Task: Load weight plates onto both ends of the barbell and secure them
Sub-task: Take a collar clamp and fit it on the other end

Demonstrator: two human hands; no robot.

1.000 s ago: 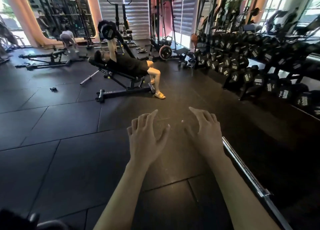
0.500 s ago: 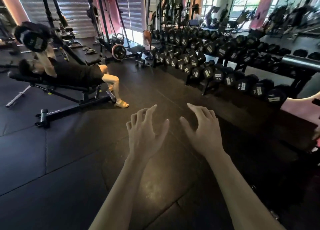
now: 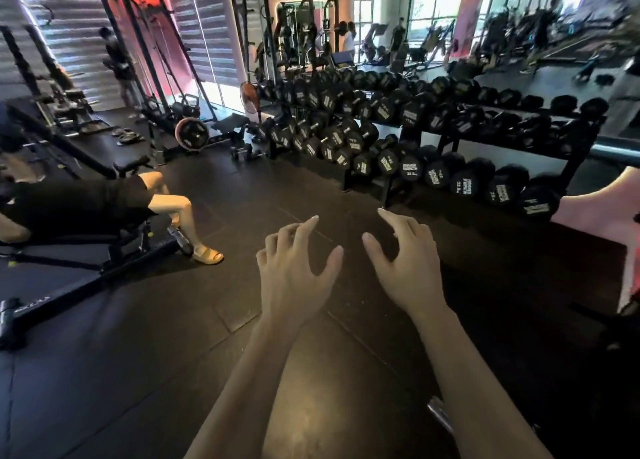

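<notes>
Head view: both forearms reach forward over the dark rubber floor (image 3: 104,372). Left hand (image 3: 294,275) hangs palm down, fingers spread and loosely bent, grip wide, holding nothing. Right hand (image 3: 405,268) is just beside it, apart, same posture: fingers splayed, thumb out toward the left hand, grip wide, holding nothing. Neither hand touches anything. Task's thing: only a short metallic piece (image 3: 440,415) shows at the near edge, right of the right forearm, low on the floor; it may be the barbell, but I cannot tell for certain from this sliver. One round weight plate (image 3: 191,133) stands upright at the foot of a cable rack (image 3: 145,53) at far left-centre, well apart from the hands. Far right: a tiered dumbbell rack (image 3: 571,162) runs from centre to the right edge, its rows filled with black dumbbells (image 3: 408,169) bearing white labels; digits too blurred to read reliably. Left: a person (image 3: 69,202) in dark clothes lies on an adjustable bench (image 3: 86,250), one bent leg down, a tan sandal (image 3: 207,255) flat on the floor. Far left, another person (image 3: 117,63) stands by the rack. Right edge: a pink padded shape (image 3: 602,212), partly cut off. Background blurred.
</notes>
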